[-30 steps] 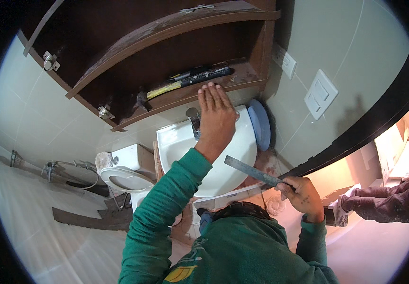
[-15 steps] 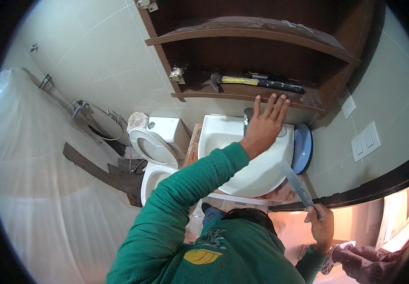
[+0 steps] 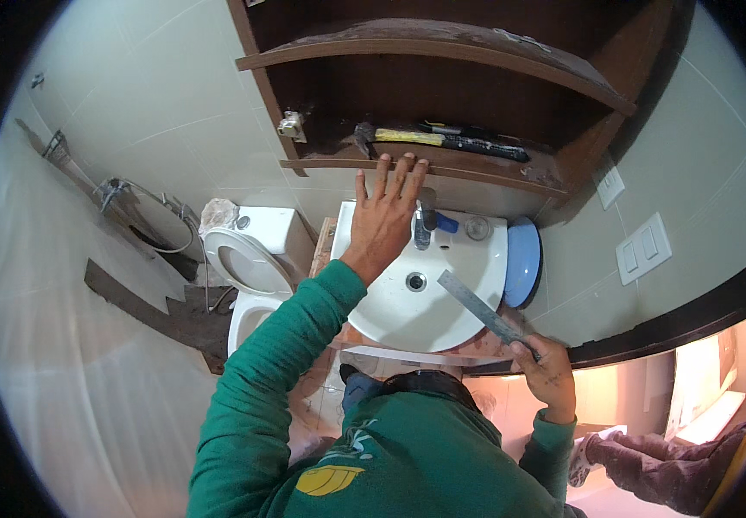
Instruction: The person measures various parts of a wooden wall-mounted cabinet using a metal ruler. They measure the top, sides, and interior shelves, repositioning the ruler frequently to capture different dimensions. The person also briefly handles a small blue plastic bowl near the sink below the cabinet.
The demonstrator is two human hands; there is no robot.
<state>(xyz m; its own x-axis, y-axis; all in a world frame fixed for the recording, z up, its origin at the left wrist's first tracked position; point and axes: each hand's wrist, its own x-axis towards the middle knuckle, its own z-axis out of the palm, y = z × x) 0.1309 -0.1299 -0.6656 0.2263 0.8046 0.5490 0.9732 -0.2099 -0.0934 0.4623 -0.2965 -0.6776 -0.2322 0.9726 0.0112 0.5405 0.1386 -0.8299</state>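
My left hand (image 3: 386,211) is held with its fingers spread, its fingertips at the front edge of the cabinet's lowest shelf (image 3: 468,170); whether they press on it I cannot tell. It holds nothing. In my right hand (image 3: 548,373) is one end of a long flat grey strip (image 3: 481,309), stiff and straight like a ruler or file. Its free end points up and left over the white washbasin (image 3: 399,318). On the lowest shelf, just above my left fingers, lies a hammer (image 3: 442,140) with a yellow and black handle. A dark tool partly shows behind it.
The tap (image 3: 423,226) stands at the basin's back, beside a small blue object (image 3: 447,224). A blue bowl (image 3: 523,262) leans right of the basin. The toilet (image 3: 252,259) is at left, by plastic sheeting (image 3: 88,371). Another person's leg (image 3: 649,466) shows at lower right.
My left hand has slid left along the shelf edge. The right hand has carried the grey strip left and a little up, further over the basin. The whole view has shifted slightly.
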